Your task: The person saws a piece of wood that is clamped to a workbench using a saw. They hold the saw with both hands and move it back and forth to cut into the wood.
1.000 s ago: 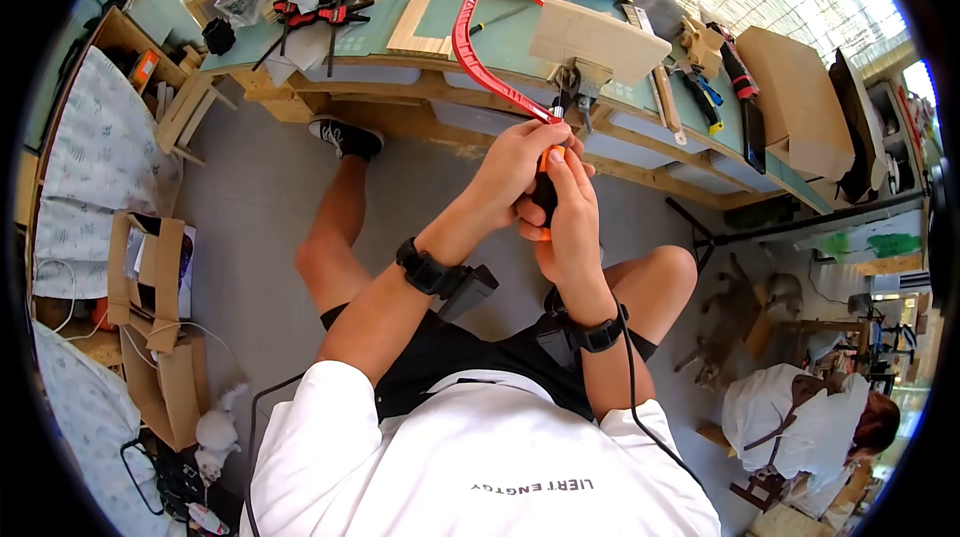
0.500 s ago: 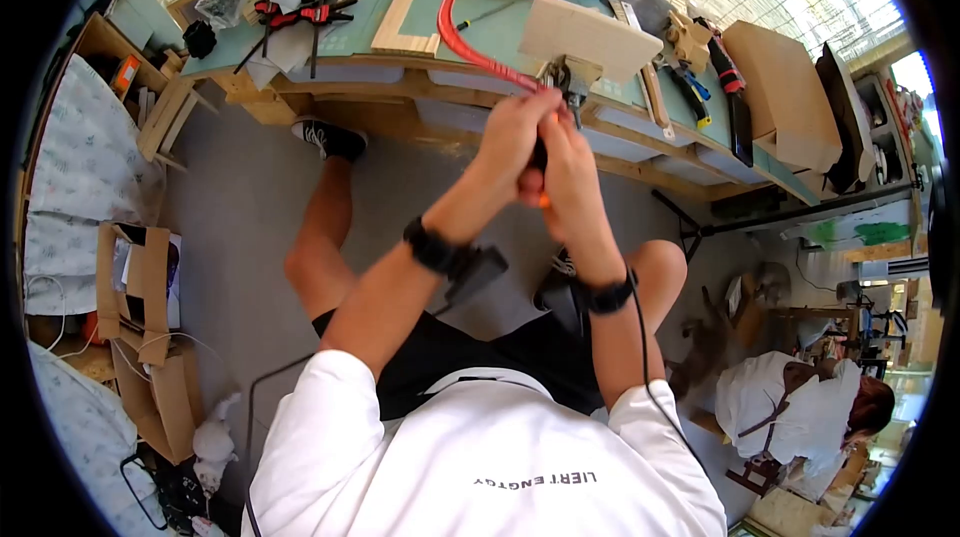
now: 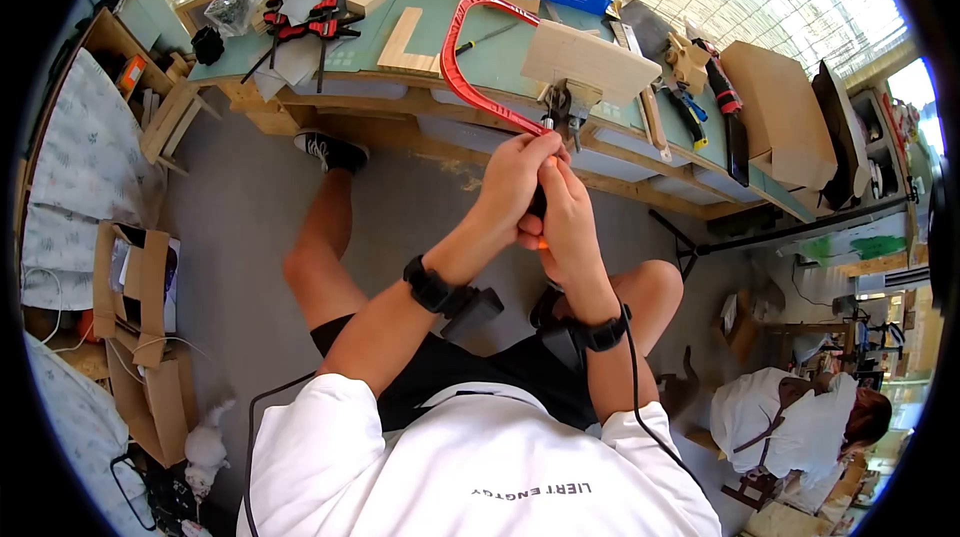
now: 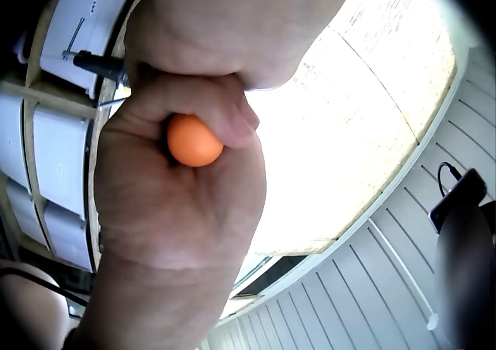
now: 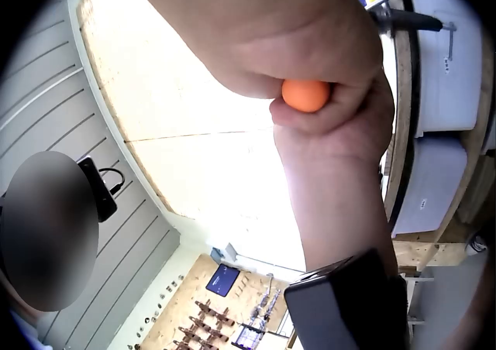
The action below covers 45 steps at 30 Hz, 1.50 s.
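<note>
Two hands, my left hand (image 3: 512, 177) and right hand (image 3: 572, 205), are wrapped round the handle (image 3: 538, 201) of the red saw (image 3: 452, 47). They've drawn back from the board (image 3: 588, 61), which I read as a return stroke, the work still going. The saw's frame reaches past the board's left end. Fingers hide most of the handle; I can't make out blade or cut.

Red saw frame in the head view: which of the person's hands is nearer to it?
Left. The left hand is right at the lower end of the red saw frame; the right hand is farther from it, around the handle on the side toward the body.
</note>
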### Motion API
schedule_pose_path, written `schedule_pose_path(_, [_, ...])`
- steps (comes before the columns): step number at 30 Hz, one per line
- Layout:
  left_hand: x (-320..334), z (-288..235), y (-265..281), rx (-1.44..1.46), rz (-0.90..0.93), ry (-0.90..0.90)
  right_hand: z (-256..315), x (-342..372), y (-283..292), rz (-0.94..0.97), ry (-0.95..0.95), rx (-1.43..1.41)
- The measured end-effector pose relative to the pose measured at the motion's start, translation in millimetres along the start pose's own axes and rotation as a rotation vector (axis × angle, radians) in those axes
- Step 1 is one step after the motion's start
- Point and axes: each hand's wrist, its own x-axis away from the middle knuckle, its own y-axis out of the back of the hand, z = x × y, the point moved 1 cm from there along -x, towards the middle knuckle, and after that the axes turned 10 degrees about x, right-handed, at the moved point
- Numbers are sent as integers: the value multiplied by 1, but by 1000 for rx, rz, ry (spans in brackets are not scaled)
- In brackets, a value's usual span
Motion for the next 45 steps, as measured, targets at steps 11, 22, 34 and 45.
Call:
schedule_pose_path(11, [-2, -13, 0, -41, 52, 193, 11, -24, 4, 62, 10, -47])
schedule_pose_path(22, [-6, -10, -4, -56, -12, 108, 6, -12, 2, 59, -1, -58])
schedule_pose_path(34, [-6, 16, 12, -71, 17, -42, -10, 10, 1, 66, -25, -50])
schedule_pose_path(45, [0, 14, 11, -57, -43, -24, -10, 6, -4, 28, -31, -69])
